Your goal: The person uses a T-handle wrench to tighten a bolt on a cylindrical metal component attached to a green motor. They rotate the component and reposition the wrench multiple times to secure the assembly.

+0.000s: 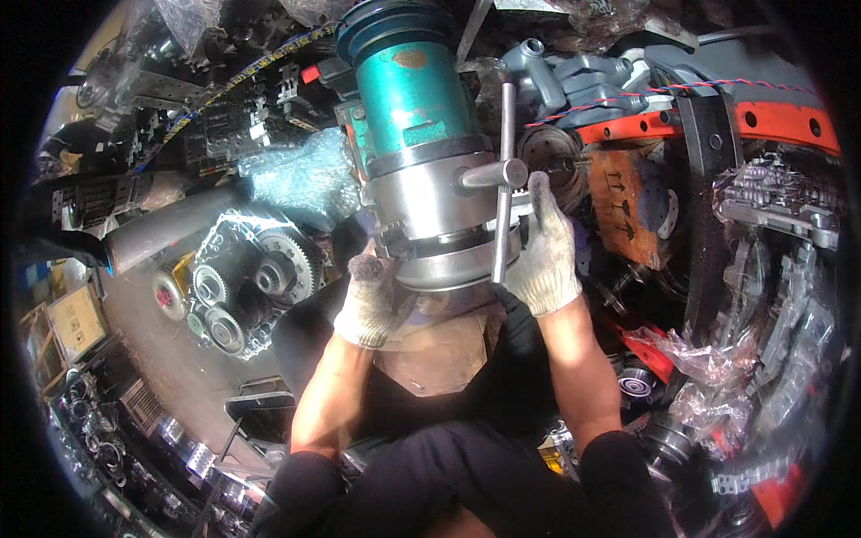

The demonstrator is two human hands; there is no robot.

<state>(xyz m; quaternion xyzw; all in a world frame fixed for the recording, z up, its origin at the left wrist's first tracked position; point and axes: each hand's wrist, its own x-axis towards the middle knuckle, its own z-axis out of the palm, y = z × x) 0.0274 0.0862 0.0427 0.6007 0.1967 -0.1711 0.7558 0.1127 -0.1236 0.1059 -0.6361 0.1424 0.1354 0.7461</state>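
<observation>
The gloved left hand [368, 303] and right hand [548, 260] flank a round metal disc [448, 272]; hidden fingers leave their grip unclear. Beyond the disc come a steel cylinder [421, 199] and a green drum [417, 99].

The silver cylinder [417, 199] is smooth, shiny metal, the gloves [549, 269] matt knitted cloth.

Left hand [366, 303] partly hidden, pulley [395, 21] cropped (above)

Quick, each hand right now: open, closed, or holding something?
Left hand: left of the metal disc, fingers hidden; grip cannot be told.
Right hand: right of it, thumb up; grip cannot be told.
</observation>
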